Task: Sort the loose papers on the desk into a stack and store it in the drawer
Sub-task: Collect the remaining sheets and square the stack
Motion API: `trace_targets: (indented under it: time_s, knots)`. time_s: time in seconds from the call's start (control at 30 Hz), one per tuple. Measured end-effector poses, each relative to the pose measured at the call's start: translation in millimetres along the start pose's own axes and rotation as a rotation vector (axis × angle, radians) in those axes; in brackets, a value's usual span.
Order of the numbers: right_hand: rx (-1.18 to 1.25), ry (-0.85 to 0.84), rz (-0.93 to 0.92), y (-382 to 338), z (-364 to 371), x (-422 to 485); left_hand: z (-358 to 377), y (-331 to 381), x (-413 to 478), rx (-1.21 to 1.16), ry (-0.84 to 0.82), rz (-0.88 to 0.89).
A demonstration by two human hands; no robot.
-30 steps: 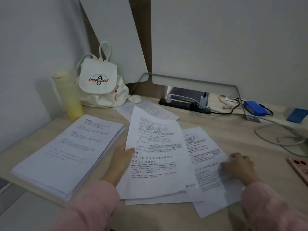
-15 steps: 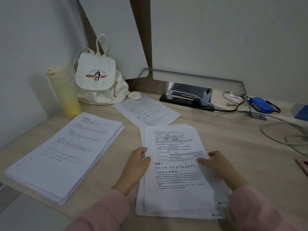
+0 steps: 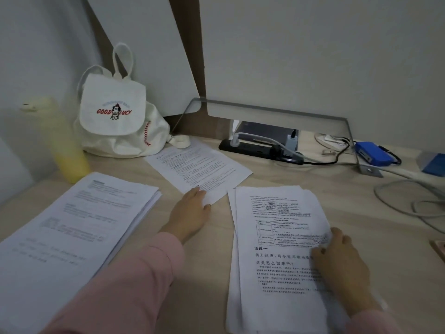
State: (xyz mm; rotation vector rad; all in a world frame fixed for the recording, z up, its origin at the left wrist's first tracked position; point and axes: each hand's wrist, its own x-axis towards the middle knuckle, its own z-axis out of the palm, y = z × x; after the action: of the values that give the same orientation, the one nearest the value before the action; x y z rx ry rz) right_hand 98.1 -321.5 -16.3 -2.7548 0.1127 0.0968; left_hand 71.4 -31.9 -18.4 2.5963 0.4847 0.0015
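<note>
Papers [image 3: 72, 225] half-gathered — left hand [image 3: 192, 210] presses flat fingers [image 3: 197, 192] on the stray sheet [image 3: 199, 165], likely to drag it onto the pile [image 3: 277, 261] the right hand [image 3: 342, 266] steadies — fingers bent, grip unclear.

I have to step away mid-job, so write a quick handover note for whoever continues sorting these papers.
Left hand rests on the near corner of the loose sheet, which is not lifted.
Right hand holds the small pile by its right edge.
Big stack lies at the left of the desk.
Done: several sheets gathered into the small pile.
Left: add the loose sheet, merge it with the big stack, store in the drawer, not in view.
</note>
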Motion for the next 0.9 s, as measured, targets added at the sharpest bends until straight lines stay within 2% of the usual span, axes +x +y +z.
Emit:
trace_targets:
  time_s: [0.17,0.3,0.47,0.67,0.73,0.83,0.9]
  knots:
    - [-0.046,0.167,-0.047,-1.2,14.3,-5.5,7.0,0.2,24.7,0.131,-0.041,-0.020]
    - [-0.026,0.187,-0.045,1.1,18.1,-3.5,10.2,7.1,28.4,0.242,-0.050,-0.037]
    - [-0.008,0.204,-0.055,3.2,19.3,-2.6,4.4,16.2,25.9,0.419,0.058,0.036]
    - [0.015,0.226,-0.066,4.4,20.3,-3.3,2.8,21.1,23.5,0.497,0.142,0.081]
    - [-0.001,0.215,-0.062,4.6,20.4,-3.1,-0.9,19.4,23.0,0.462,0.175,0.030]
    - [-0.009,0.214,-0.066,4.9,21.3,-2.8,-11.2,13.8,23.4,0.215,0.236,-0.087]
    - [-0.009,0.214,-0.069,5.0,21.7,-3.1,-14.4,12.4,16.9,0.091,0.272,-0.072]
